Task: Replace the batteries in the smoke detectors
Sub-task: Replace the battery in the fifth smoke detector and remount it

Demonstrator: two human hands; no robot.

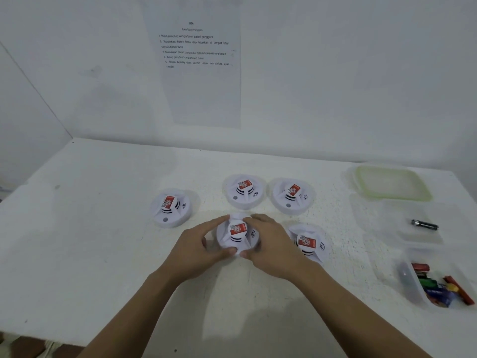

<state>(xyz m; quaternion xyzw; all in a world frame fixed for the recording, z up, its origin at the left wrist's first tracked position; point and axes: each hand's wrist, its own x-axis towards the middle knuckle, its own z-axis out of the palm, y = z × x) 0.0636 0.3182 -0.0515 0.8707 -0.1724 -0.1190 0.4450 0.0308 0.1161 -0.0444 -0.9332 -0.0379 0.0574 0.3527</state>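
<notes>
Forearms came in from the near edge of the white counter and met over its middle. The left hand and the right hand together held a round white plastic smoke detector with a red label on its raised centre. Each grip was curled round the rim: fingers over the far edge, thumbs pressing on the near edge, almost touching each other. Whether the detector's base sat on the counter or was lifted just off it could not be told.

At the near right stood a clear plastic tub holding a jumble of red, green, blue and yellow batteries. Just beside the right hand lay a second white detector with a red label, partly hidden by the wrist.

Farther out on the right, a small dark cylinder with a silvery end lay in what looked like a shallow clear tray. To the left of the hands, apart from the rest, sat a third detector. Beyond the hands, a fourth detector and a fifth detector sat side by side, nearly touching.

At the far right corner lay a translucent rectangular lid with a pale green rim. On the white wall behind hung a printed sheet of paper with numbered lines.
</notes>
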